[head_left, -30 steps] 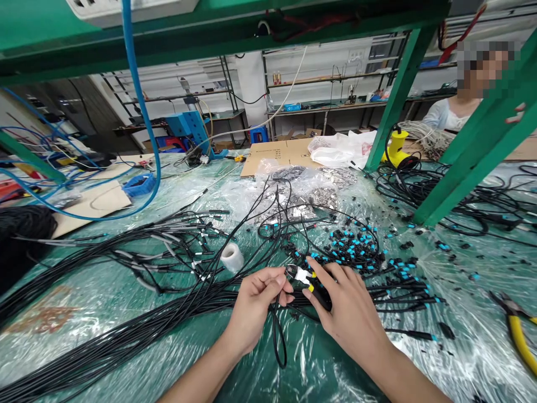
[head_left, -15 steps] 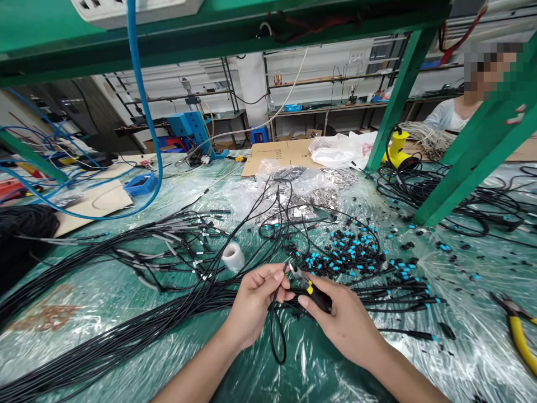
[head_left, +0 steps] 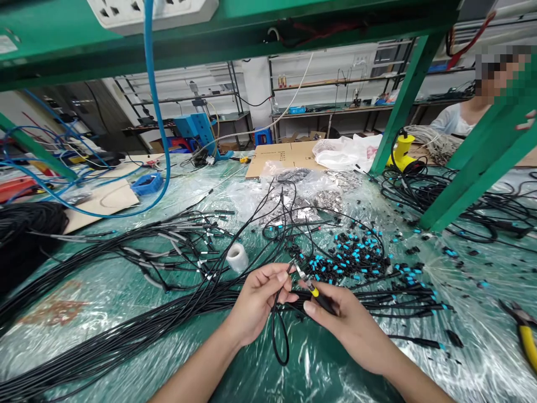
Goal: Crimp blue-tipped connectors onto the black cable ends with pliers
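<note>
My left hand (head_left: 262, 299) pinches a thin black cable (head_left: 286, 348) close to its end, and a loop of it hangs below the fingers. In my right hand (head_left: 350, 322) is a pair of pliers (head_left: 322, 299) with black and yellow handles. The metal jaws point up and left, close to the cable's end; whether they touch it I cannot tell. Behind the hands lies a pile of small black and blue connectors (head_left: 348, 254). A bundle of black cables (head_left: 138, 336) runs across the table from the left, passing beneath my hands.
A white roll of tape (head_left: 237, 257) stands beyond my left hand. Bags of small metal parts (head_left: 302, 204) lie farther back. Yellow-handled pliers (head_left: 526, 336) rest at the right edge. A green post (head_left: 436, 207) rises on the right, and a blue hose (head_left: 156, 112) hangs in front. A person (head_left: 457, 115) sits across.
The pliers' jaws have tilted and drawn slightly right of the cable's end. My left hand keeps its pinch. The whole view has shifted a little.
</note>
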A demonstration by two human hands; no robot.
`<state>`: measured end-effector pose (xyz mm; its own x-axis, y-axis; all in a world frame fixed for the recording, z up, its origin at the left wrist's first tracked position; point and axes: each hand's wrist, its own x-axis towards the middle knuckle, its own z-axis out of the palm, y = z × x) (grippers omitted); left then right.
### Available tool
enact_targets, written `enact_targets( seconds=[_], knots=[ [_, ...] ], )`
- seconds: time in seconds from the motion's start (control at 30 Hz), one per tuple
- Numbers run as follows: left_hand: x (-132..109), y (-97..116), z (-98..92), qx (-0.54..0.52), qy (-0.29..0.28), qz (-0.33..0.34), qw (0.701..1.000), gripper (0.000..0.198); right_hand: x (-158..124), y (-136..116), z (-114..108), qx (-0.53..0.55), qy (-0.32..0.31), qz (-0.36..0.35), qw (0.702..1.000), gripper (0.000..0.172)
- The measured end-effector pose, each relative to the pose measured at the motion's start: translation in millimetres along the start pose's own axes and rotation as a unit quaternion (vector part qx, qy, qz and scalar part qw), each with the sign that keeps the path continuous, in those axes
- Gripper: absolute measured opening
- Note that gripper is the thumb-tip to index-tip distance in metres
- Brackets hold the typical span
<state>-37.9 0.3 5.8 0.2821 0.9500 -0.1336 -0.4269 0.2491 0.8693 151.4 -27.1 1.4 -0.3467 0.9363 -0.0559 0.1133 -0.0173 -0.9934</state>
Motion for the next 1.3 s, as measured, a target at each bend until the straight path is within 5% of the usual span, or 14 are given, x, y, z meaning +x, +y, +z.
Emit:
enact_targets(
  seconds=[0.13, 0.27, 0.33, 0.67, 0.9, 1.3],
  knots=[
    [1.3, -2.8, -0.9, 0.040, 0.029, 0.046, 0.998, 0.020, -1.2, -2.4, -11.7, 0.005, 0.041, 0.049, 0.998, 0.038],
    [5.0, -1.4, -5.0, 0.035, 0.065, 0.044, 0.996, 0.023, -7.3, -6.4, -15.7, 0.125, -0.131, 0.154, 0.971, 0.038],
    [6.0, 0.4, -6.9, 0.022, 0.068, 0.039, 0.997, 0.022, -8.5, -4.2, -14.0, 0.105, -0.159, 0.159, 0.969, 0.036],
    [-0.2, -7.5, 0.9, 0.036, 0.052, 0.030, 0.998, 0.020, 0.2, -2.6, -19.1, -0.088, 0.074, 0.014, 0.993, 0.033],
    [1.0, -19.0, -2.9, 0.152, 0.080, 0.124, 0.977, 0.018, -5.4, -3.2, 3.5, -0.287, 0.101, -0.021, 0.952, 0.033],
    [0.2, -15.5, 0.4, 0.196, 0.086, 0.152, 0.965, 0.016, -6.1, 0.5, 7.9, -0.359, 0.109, -0.028, 0.926, 0.031]
  ],
)
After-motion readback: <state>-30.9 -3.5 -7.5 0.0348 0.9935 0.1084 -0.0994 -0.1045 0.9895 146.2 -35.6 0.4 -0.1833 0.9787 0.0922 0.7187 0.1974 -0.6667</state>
